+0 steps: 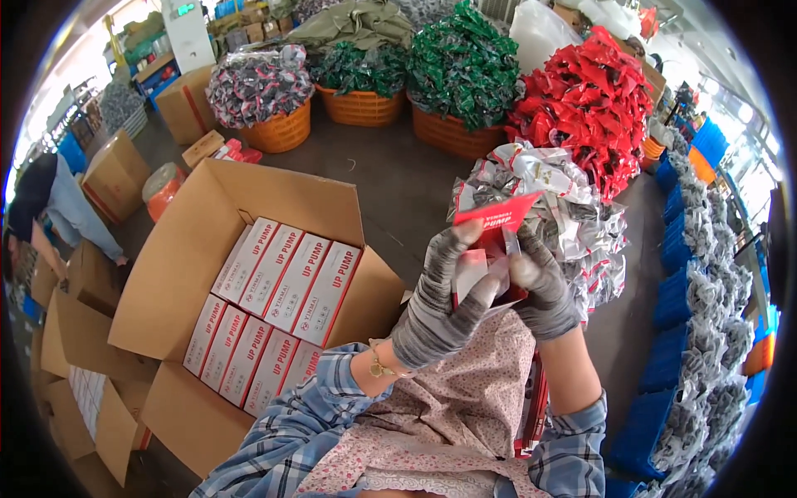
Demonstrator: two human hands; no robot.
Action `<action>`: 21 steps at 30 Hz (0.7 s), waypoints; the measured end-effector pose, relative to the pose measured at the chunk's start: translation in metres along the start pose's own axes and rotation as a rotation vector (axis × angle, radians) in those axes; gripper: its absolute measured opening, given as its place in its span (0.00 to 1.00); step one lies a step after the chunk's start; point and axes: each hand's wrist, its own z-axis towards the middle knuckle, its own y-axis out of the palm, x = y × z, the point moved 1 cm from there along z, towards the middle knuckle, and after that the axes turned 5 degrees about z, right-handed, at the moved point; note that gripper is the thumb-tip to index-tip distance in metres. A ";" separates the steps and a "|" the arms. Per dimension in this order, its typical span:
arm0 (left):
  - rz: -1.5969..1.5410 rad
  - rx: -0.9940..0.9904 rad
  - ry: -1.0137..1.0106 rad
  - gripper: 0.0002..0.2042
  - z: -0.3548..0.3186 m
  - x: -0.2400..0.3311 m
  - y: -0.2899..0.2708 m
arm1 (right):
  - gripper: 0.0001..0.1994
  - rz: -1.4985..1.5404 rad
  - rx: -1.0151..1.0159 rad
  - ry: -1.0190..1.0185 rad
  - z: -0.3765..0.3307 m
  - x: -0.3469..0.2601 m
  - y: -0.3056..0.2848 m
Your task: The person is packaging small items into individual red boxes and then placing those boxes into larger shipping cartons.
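Note:
Both my hands wear grey striped gloves that leave the fingertips bare. Between them, in front of my apron, is a small red-and-white cardboard box (501,214) with its red end flap raised. My left hand (436,295) grips its left side, thumb up by the flap. On the other side, my right hand (544,286) has its fingers curled round the box and its thumb at the opening. What lies inside is mostly hidden by my fingers. Left of my hands stands an open brown carton (158,266), partly filled with rows of white boxes with red edges (290,270).
Just beyond my hands lies a heap of white-and-grey plastic-bagged items (540,178). Orange baskets (361,106) piled with bagged goods, including green bundles (461,66) and red bundles (585,100), stand further back. Blue bins (652,423) line the right. Another person (62,199) bends over cartons at far left.

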 end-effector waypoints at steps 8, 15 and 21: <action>-0.257 0.152 0.173 0.25 0.006 -0.015 0.002 | 0.27 -0.960 -0.039 -0.890 -0.012 0.026 -0.021; 0.050 -0.027 0.345 0.21 -0.004 -0.015 -0.010 | 0.25 -0.599 -0.086 -0.778 -0.018 0.038 -0.013; -0.280 0.152 0.304 0.19 -0.008 -0.020 0.013 | 0.24 -0.715 -0.017 -0.775 -0.024 0.035 -0.017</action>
